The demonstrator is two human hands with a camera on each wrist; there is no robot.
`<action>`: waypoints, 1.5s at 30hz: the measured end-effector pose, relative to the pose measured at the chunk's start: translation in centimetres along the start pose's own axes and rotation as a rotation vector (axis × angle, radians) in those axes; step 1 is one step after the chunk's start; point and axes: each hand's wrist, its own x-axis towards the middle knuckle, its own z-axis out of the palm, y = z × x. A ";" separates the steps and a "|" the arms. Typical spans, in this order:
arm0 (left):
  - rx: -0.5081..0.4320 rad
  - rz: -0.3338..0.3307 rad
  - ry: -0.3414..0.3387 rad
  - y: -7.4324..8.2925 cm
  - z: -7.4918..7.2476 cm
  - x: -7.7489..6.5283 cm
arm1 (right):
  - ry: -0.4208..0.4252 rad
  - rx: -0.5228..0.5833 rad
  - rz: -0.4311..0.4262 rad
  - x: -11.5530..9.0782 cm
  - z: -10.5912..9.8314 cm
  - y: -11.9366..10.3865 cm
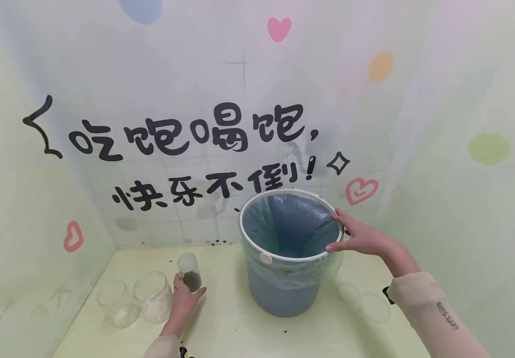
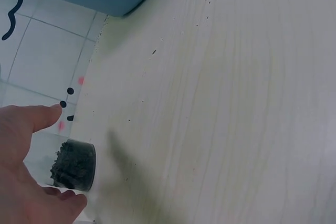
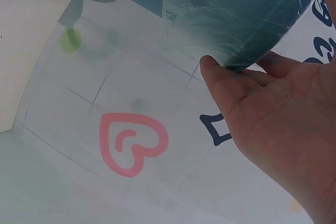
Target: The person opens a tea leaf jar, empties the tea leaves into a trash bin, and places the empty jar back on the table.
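Observation:
My left hand (image 1: pixel 187 302) is beside a small clear jar (image 1: pixel 188 261) part-filled with dark, crumbly bits. In the left wrist view the thumb stands away from the jar (image 2: pixel 76 165), while the other fingers lie along its far side. My right hand (image 1: pixel 366 238) rests at the right rim of a blue bin (image 1: pixel 284 298) with a white rim, its thumb and fingers spread apart. A thin translucent bag (image 1: pixel 279 271) lines the bin and folds down over its outside. In the right wrist view the thumb touches the lower edge of the bag (image 3: pixel 220 24); the other fingertips are partly hidden.
Two clear round containers (image 1: pixel 152 298) stand at the left of the pale table (image 1: pixel 221 328). Clear round lids (image 1: pixel 375 307) lie right of the bin, near the right sleeve (image 1: pixel 432 308). Dark specks are scattered on the table. Printed curtain-like walls (image 1: pixel 185 64) enclose the back and sides.

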 end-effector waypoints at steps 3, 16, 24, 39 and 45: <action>-0.023 0.004 0.034 -0.3 0.3 0.3 | 0.005 0.002 -0.006 -0.2 0.2 0.1; -0.140 -0.055 0.081 -1.2 1.0 1.3 | 0.011 0.017 -0.025 -0.2 0.3 0.6; -0.172 -0.058 0.083 -2.0 0.9 1.6 | 0.003 0.032 -0.024 0.0 0.5 0.9; -0.133 -0.015 0.093 0.3 0.2 1.5 | 0.002 0.031 -0.032 0.2 0.4 0.7; -0.185 0.048 0.075 2.7 -0.7 1.7 | 0.010 0.024 -0.027 0.0 0.1 0.6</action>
